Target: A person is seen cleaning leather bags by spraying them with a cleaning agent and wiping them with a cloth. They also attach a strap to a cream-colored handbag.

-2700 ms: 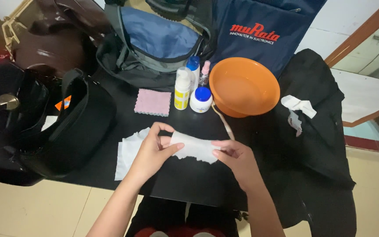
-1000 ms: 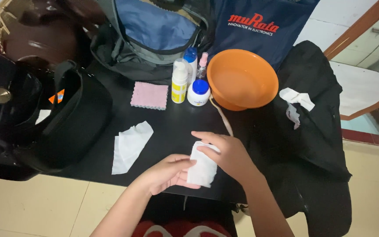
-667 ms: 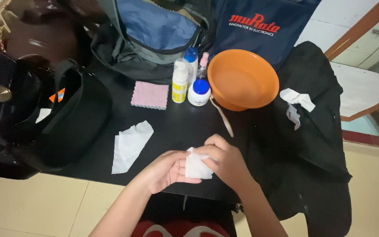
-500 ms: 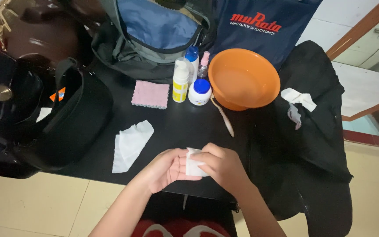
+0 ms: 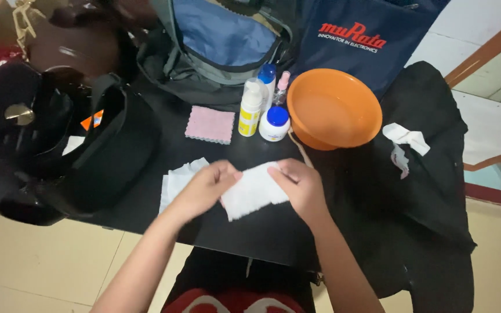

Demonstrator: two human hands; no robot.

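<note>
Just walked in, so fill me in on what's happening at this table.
A person holds a white wipe stretched between both hands, left hand and right hand, above a black table. A second white wipe lies under the left hand. Behind stand an orange bowl, three bottles, a white jar and a pink cloth.

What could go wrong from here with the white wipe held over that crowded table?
1. The white wipe is pinched only at its ends by the left hand and right hand; it might tear or slip.
2. The bottles and the small jar stand just beyond the hands; a forward reach may topple them toward the orange bowl.
</note>
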